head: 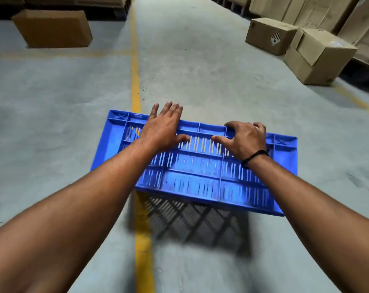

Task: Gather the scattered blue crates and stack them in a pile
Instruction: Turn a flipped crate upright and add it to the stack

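The blue slotted crate [196, 176] tilts over the yellow floor line [135, 70]; the left hand [162, 127] lies flat on it, fingers straight; the right hand [245, 138] curls over its far rim, gripping.

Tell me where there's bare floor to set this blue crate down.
Open floor lies ahead of the crate, both sides of the yellow line, between the brown box far left and the cardboard boxes right. Crowded along the right.
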{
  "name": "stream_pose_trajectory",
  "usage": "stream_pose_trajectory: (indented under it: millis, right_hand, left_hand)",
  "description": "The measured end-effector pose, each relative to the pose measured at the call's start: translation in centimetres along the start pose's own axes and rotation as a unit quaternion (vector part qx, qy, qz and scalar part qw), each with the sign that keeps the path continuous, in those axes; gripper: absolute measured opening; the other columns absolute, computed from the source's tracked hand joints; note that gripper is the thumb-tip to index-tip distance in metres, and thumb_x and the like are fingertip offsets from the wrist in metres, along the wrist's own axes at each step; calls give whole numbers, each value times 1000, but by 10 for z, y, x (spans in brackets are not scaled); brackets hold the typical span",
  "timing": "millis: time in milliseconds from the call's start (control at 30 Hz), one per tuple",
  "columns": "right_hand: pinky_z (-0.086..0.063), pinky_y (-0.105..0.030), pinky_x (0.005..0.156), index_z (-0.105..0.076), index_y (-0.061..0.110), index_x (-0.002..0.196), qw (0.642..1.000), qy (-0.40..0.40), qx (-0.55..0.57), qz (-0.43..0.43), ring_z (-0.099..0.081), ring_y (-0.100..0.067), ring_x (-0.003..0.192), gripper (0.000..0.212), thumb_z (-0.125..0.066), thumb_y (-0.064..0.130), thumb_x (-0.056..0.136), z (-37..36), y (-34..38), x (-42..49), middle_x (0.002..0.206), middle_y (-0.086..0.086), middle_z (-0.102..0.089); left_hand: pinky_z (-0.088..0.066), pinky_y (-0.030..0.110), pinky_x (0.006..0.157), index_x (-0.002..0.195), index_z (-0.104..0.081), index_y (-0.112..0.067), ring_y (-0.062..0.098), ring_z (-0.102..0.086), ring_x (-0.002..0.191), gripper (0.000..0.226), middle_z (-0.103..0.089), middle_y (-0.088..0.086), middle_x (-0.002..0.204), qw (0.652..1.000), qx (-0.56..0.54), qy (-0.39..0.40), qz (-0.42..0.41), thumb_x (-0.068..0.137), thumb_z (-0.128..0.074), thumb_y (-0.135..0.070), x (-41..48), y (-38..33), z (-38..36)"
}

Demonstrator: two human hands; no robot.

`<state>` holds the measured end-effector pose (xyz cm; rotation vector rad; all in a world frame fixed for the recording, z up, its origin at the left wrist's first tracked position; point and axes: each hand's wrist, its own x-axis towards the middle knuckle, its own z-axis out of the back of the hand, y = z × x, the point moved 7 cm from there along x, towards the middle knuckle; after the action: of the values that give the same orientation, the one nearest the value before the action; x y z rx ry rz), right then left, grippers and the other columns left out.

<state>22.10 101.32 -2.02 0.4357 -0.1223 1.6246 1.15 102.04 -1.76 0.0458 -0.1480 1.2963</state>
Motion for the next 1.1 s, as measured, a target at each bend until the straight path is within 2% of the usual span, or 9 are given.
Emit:
stream_pose_trajectory:
  millis: [133,267,400,567,733,800,900,1000,1100]
  right_hand:
    - [-23,-43,105,-65,25,110,999,-39,3,15,-62,-20,101,61,-53,72,74,5,-3,-4,105,2,-71]
    - [-21,-47,104,-67,22,104,994,-99,-8,50,-64,-23,96,55,-59,67,74,15,-11,0,98,0,-71]
    - [-20,-49,104,-67,20,99,991,-111,-19,77,-66,-22,92,51,-62,63,71,0,-29,-10,95,0,-71]
    - [-22,-51,103,-64,21,96,994,-69,-20,77,-66,-22,86,43,-63,56,71,-48,-61,-59,90,2,-70]
    - [-21,-62,105,-62,19,93,998,-19,-38,50,-65,-23,87,37,-73,46,69,-80,-96,-111,88,1,-68]
    - [-21,-68,104,-62,18,87,998,-3,-48,49,-65,-23,85,39,-84,36,60,-92,-105,-129,84,0,-66]
    - [-18,-72,101,-63,17,85,996,25,-72,42,-66,-22,89,43,-88,30,53,-106,-116,-150,83,1,-66]
    - [-21,-73,100,-64,17,89,993,53,-97,30,-65,-21,95,46,-87,34,52,-109,-119,-152,89,4,-67]
    - [-29,-71,96,-65,22,103,993,55,-91,49,-63,-20,104,55,-77,56,61,-108,-115,-148,106,5,-68]
  left_hand:
    - [-9,39,119,128,-53,-13,24,-52,121,69,-61,9,125,997,-69,-12,-15,77,-62,-59,14,-8,6]
    - [-21,36,115,117,-60,-11,28,-57,108,58,-66,10,109,988,-96,-123,-14,76,-67,-52,15,-17,8]
    - [-39,39,92,110,-62,-10,35,-57,100,51,-68,12,103,987,-56,-153,-11,75,-69,-47,3,-34,-10]
    - [-41,39,81,95,-56,-10,34,-60,88,43,-69,11,93,997,-15,-63,-34,77,-67,-48,-18,-68,-66]
    - [-42,40,69,98,-51,-9,35,-62,86,32,-70,12,95,998,-12,14,-54,82,-66,-33,-50,-108,-107]
    - [-37,36,58,92,-52,-10,32,-63,75,34,-71,11,82,996,-1,67,-57,76,-72,-33,-64,-121,-126]
    - [-19,25,45,68,-53,-18,19,-54,42,46,-58,2,45,990,71,102,-72,46,-86,-41,-79,-137,-145]
    - [-28,33,54,89,-48,-14,27,-56,65,31,-67,7,71,993,23,89,-80,79,-68,-35,-77,-141,-157]
    - [-40,37,76,101,-46,-16,28,-55,96,46,-65,7,99,990,-44,87,-102,83,-55,-57,-72,-137,-161]
